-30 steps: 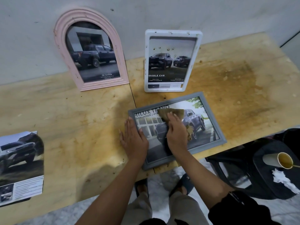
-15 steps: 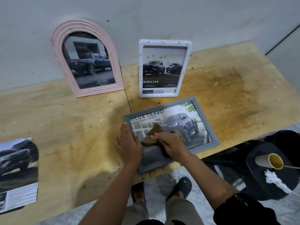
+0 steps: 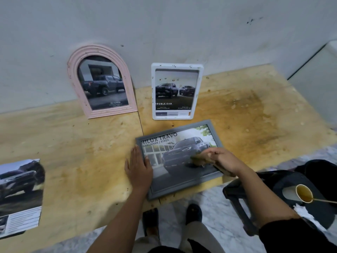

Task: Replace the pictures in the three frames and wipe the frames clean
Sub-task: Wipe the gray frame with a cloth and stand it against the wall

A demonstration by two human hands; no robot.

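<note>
The grey frame (image 3: pixel 175 129), a flat rectangle with a plain narrow rim, lay face up near the front edge of the plywood table (image 3: pixel 73 152), its near corner jutting past the edge. Its glossy print showed a dark pickup. The left hand (image 3: pixel 138 168) lay flat with straight fingers across the frame's left rim and the wood beside it, thumb over the rim, gripping nothing. The right hand (image 3: pixel 224 159) had its fingers curled round a crumpled brown cloth (image 3: pixel 199 159), bunching it against the glass on the right part of the print. Behind, a pink frame (image 3: pixel 99 49) with a ridged, arched rim leaned against the pale wall (image 3: pixel 164 24). Just beside it stood a white frame (image 3: pixel 176 66) with rounded corners, its rim and glass dotted with brown specks. Both held truck pictures. A loose glossy print (image 3: pixel 20 194) lay flat at the table's left, well apart from the frames. The tabletop was rough and yellow, with a wide brown stain to the right. Below the edge were sandalled feet (image 3: pixel 150 221) on a veined marble floor (image 3: pixel 209 216). To the right a dark stool (image 3: pixel 273 179) carried a paper cup (image 3: pixel 303 193) lying on its side, a thin stick in its mouth, and crumpled white tissue (image 3: pixel 306 214).
</note>
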